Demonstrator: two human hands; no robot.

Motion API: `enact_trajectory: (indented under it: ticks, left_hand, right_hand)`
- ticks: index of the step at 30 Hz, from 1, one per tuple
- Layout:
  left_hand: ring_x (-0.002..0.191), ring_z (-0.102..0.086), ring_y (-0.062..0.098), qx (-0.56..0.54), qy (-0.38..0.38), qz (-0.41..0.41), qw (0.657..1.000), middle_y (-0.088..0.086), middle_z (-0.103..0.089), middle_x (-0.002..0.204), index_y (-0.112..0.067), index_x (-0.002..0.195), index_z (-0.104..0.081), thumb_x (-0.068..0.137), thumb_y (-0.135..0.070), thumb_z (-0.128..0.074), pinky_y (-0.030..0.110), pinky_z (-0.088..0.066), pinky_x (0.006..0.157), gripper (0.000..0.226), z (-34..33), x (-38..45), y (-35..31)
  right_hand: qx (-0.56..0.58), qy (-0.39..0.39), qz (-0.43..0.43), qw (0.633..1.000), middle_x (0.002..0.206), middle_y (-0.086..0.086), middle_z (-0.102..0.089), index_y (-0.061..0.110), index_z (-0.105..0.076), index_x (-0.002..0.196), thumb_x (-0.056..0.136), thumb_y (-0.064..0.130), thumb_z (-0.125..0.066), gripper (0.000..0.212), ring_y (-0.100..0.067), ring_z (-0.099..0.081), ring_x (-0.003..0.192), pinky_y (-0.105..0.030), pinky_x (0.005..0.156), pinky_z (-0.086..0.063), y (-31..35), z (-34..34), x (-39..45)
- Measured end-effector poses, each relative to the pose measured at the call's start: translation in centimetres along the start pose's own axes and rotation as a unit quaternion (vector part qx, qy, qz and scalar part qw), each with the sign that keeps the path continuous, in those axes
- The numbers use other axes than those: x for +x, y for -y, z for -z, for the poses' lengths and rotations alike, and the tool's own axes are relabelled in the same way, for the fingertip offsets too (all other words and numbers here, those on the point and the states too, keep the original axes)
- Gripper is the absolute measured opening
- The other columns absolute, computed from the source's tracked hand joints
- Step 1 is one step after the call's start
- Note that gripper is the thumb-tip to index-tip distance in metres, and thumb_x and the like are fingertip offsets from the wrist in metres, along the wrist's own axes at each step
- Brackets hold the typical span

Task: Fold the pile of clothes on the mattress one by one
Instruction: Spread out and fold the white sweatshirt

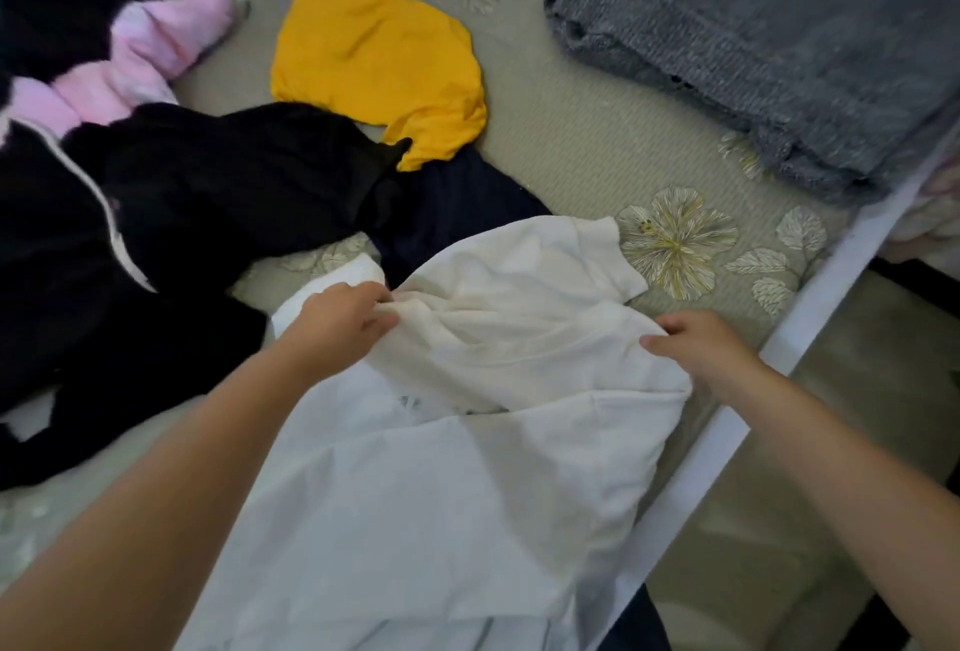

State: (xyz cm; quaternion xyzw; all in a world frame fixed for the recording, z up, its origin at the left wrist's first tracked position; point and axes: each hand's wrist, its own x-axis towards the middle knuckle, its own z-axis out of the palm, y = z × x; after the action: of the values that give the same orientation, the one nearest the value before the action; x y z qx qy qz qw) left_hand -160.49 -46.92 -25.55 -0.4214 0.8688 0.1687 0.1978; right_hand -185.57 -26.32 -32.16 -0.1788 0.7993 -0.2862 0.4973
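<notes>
A white shirt (pixel 467 442) lies crumpled in front of me on the floral mattress (pixel 571 130), its lower part running toward me. My left hand (pixel 337 323) pinches a bunched fold of the shirt at its upper left. My right hand (pixel 696 349) grips the shirt's right edge with curled fingers. Loose clothes lie beyond: a yellow top (pixel 374 57), black garments (pixel 182 213), a navy piece (pixel 447 213) partly under the shirt, and a pink garment (pixel 145 57).
A folded grey knit sweater (pixel 779 37) sits at the far right of the mattress. The white bed edge (pixel 779 354) runs diagonally on the right, with the floor (pixel 810 468) beyond it.
</notes>
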Motion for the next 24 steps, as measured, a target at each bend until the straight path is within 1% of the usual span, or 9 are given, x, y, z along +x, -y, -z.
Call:
enact_trajectory:
  ticks: [2, 4, 7, 11, 14, 16, 19, 22, 24]
  left_hand:
    - [0.102, -0.05, 0.022, 0.029, 0.078, 0.013, 0.996, 0.006, -0.058, 0.111, -0.014, 0.115, -0.055, 0.096, -0.031, -0.042, 0.028, -0.035, 0.078, 0.029, 0.4, -2.6, 1.1]
    - [0.096, -0.048, 0.016, 0.025, 0.139, 0.023, 0.99, 0.002, -0.057, 0.114, -0.015, 0.114, -0.055, 0.096, -0.028, -0.042, 0.023, -0.033, 0.076, 0.026, 1.0, -5.6, 2.0]
    - [0.091, -0.046, 0.014, -0.037, 0.136, 0.021, 0.99, 0.0, -0.055, 0.101, -0.012, 0.104, -0.058, 0.092, -0.017, -0.046, 0.023, -0.034, 0.076, 0.018, 2.4, -11.1, 3.3]
    - [0.084, -0.047, 0.015, -0.063, 0.004, 0.037, 0.997, 0.002, -0.054, 0.091, -0.01, 0.096, -0.057, 0.087, -0.01, -0.049, 0.023, -0.032, 0.069, 0.012, 5.9, -20.2, 5.8]
    - [0.081, -0.049, 0.017, -0.089, -0.135, 0.055, 0.985, 0.005, -0.059, 0.091, -0.007, 0.096, -0.057, 0.09, -0.012, -0.049, 0.025, -0.03, 0.064, 0.011, 8.4, -27.9, 8.0]
    - [0.079, -0.051, 0.021, -0.121, -0.246, 0.062, 0.96, 0.004, -0.057, 0.084, -0.007, 0.09, -0.054, 0.09, -0.013, -0.049, 0.027, -0.029, 0.062, 0.007, 9.9, -32.8, 9.0]
    - [0.071, -0.048, 0.024, -0.17, -0.406, 0.063, 0.896, 0.0, -0.05, 0.072, -0.011, 0.084, -0.045, 0.091, -0.013, -0.05, 0.029, -0.024, 0.057, 0.009, 11.9, -38.9, 9.2]
    - [0.065, -0.041, 0.022, -0.159, -0.506, 0.043, 0.847, -0.004, -0.042, 0.065, -0.013, 0.082, -0.039, 0.091, -0.01, -0.049, 0.033, -0.018, 0.055, 0.014, 14.1, -43.6, 8.9]
    - [0.063, -0.038, 0.021, -0.135, -0.56, 0.022, 0.817, -0.005, -0.039, 0.063, -0.012, 0.077, -0.04, 0.089, -0.005, -0.05, 0.032, -0.019, 0.053, 0.017, 15.6, -46.1, 8.9]
  right_hand:
    - [0.015, 0.002, 0.039, 0.999, 0.063, -0.004, -0.053, 0.001, -0.063, 0.08, 0.083, -0.003, -0.06, 0.006, -0.015, -0.048, 0.06, -0.017, 0.05, -0.036, 1.5, 0.4, -2.2]
    - [-0.038, 0.0, 0.1, 0.994, 0.061, -0.007, -0.05, 0.002, -0.063, 0.074, 0.081, -0.003, -0.062, 0.009, -0.015, -0.043, 0.058, -0.013, 0.045, -0.031, 3.5, 0.4, -4.8]
    - [-0.099, -0.017, 0.181, 0.978, 0.07, -0.011, -0.056, -0.002, -0.069, 0.082, 0.08, 0.0, -0.063, 0.006, -0.016, -0.046, 0.064, -0.018, 0.049, -0.03, 7.2, -0.1, -9.3]
    - [-0.139, -0.067, 0.285, 0.946, 0.055, -0.001, -0.054, 0.005, -0.069, 0.077, 0.081, 0.002, -0.064, 0.007, -0.01, -0.043, 0.054, -0.017, 0.046, -0.033, 12.7, -1.3, -16.8]
    - [-0.172, -0.105, 0.389, 0.899, 0.065, -0.008, -0.06, 0.003, -0.071, 0.079, 0.081, 0.005, -0.063, 0.009, -0.019, -0.051, 0.064, -0.029, 0.058, -0.033, 17.5, -3.1, -23.2]
    - [-0.178, -0.14, 0.443, 0.868, 0.069, -0.013, -0.059, -0.001, -0.07, 0.081, 0.082, 0.005, -0.061, 0.011, -0.021, -0.051, 0.069, -0.03, 0.058, -0.031, 20.5, -4.5, -27.4]
    - [-0.17, -0.198, 0.49, 0.832, 0.081, -0.027, -0.064, -0.005, -0.067, 0.082, 0.083, 0.01, -0.059, 0.018, -0.033, -0.057, 0.077, -0.033, 0.063, -0.034, 24.2, -6.6, -33.2]
    - [-0.184, -0.233, 0.514, 0.805, 0.095, -0.023, -0.066, 0.001, -0.068, 0.089, 0.085, 0.017, -0.057, 0.02, -0.037, -0.058, 0.093, -0.033, 0.071, -0.038, 27.3, -8.6, -38.1]
    - [-0.176, -0.234, 0.515, 0.806, 0.1, -0.02, -0.065, 0.004, -0.068, 0.092, 0.086, 0.019, -0.055, 0.02, -0.036, -0.057, 0.097, -0.035, 0.076, -0.041, 28.9, -9.9, -41.0]
